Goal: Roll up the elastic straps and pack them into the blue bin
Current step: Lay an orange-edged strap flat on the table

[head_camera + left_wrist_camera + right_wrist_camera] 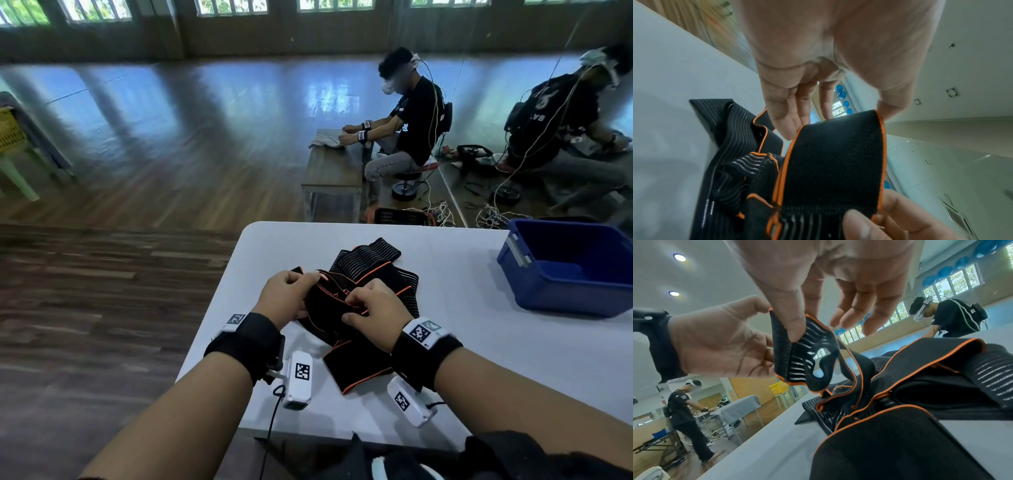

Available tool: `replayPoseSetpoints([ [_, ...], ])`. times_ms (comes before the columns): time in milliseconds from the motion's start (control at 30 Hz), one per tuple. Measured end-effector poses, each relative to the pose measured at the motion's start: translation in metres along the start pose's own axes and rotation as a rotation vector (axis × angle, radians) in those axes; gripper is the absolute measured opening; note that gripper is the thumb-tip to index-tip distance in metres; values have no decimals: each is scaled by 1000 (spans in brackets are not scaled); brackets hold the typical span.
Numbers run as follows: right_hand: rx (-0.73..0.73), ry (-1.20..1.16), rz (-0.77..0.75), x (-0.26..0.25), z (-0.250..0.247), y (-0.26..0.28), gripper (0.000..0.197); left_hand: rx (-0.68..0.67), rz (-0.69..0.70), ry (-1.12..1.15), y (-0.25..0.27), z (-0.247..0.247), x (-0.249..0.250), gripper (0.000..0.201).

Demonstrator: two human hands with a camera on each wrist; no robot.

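One white table [462,308] carries everything. One blue bin [568,267] stands at its far right corner, well apart from the hands; no strap shows inside it. The straps [373,267] lie in one tangled heap at the table's middle, black with orange edging and pale ribbing; how many there are cannot be told, as the bands overlap and fold over each other. One loose end [359,370] trails toward the near edge, between the two wrists.

Two hands work over the near side of the heap, both with black wristbands and white tagged cameras. The left hand [289,294] is raised above the table, palm turned inward, its thumb and fingers gripping one end of a strap, a mesh-textured section with orange borders [836,162]. The right hand [375,310] sits just beside it, knuckles up. In the right wrist view its thumb [791,318] presses into the fold of the same strap end [807,353], pinching it, while the other fingers [859,316] hang loosely curved and free of the cloth. The held end is folded over on itself between the two hands, lifted off the heap, with the rest of the band running down into the pile.
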State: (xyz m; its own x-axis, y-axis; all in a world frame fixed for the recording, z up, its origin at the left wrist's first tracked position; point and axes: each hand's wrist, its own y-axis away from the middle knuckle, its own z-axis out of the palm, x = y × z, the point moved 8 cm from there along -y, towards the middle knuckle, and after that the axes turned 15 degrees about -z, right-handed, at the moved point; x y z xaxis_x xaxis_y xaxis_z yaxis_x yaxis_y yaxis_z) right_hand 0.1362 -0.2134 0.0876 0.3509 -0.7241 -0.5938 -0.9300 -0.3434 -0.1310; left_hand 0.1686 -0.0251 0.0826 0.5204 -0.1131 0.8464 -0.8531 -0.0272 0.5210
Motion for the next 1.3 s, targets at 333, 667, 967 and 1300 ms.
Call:
replayPoseSetpoints([
  [333, 391, -473, 238, -4, -87, -20, 24, 12, 500, -439, 41, 10, 68, 77],
  [667, 580, -986, 324, -50, -156, -37, 13, 44, 1202, -299, 92, 52, 160, 42],
  [967, 744, -622, 168, -46, -196, 5, 33, -72, 873, 53, 64, 77, 195, 26],
  [1300, 937, -472, -35, -23, -196, 59, 20, -356, 616, 94, 85, 150, 190, 35],
])
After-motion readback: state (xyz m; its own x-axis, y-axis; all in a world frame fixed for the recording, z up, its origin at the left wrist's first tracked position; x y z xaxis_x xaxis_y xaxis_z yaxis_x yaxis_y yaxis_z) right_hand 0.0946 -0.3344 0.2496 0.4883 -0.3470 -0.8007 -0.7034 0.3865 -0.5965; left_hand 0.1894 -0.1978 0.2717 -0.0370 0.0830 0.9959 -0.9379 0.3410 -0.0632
